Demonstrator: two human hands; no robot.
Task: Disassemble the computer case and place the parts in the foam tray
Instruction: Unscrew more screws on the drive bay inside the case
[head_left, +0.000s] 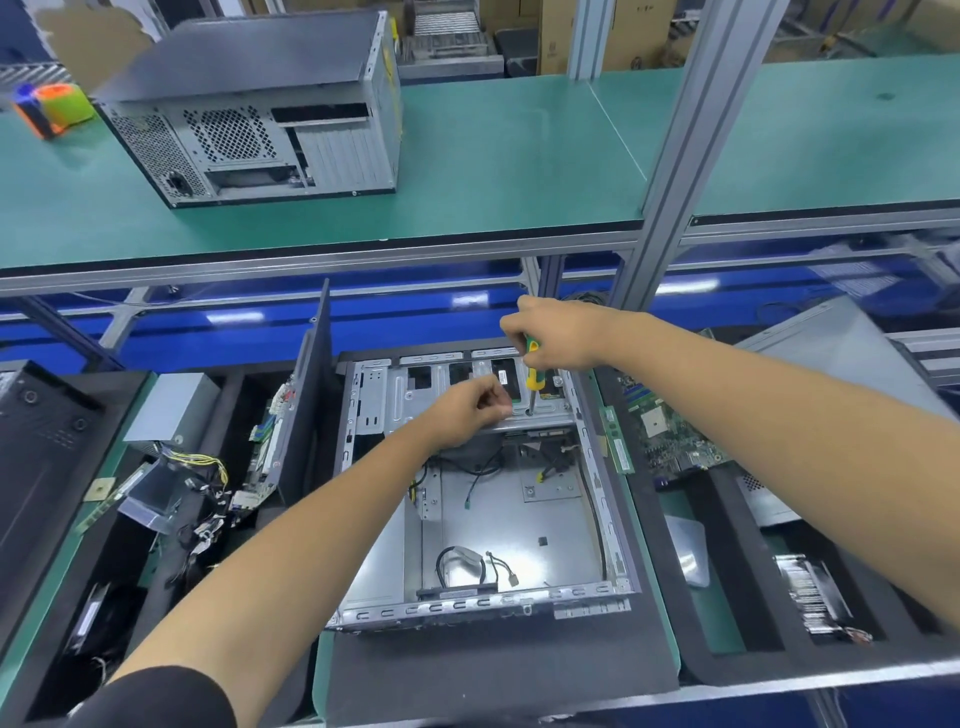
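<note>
An open computer case (519, 530) lies on its side on a black mat before me, its floor bare but for loose cables. At its far end sits a metal drive cage (395, 400). My right hand (556, 332) grips a green and yellow screwdriver (533, 374), held upright with its tip on the cage's front edge. My left hand (462, 410) rests on the cage just left of the tip, fingers curled in a pinch; what it pinches is too small to tell. A black foam tray (727, 577) lies to the right, another black foam tray (130, 551) to the left.
A motherboard (670, 431) and a RAM stick (615, 441) lie right of the case. On the left are a power supply (171, 405) with cables, a leaning side panel (311, 395) and a black cover (41, 447). Another case (260, 114) stands on the green shelf.
</note>
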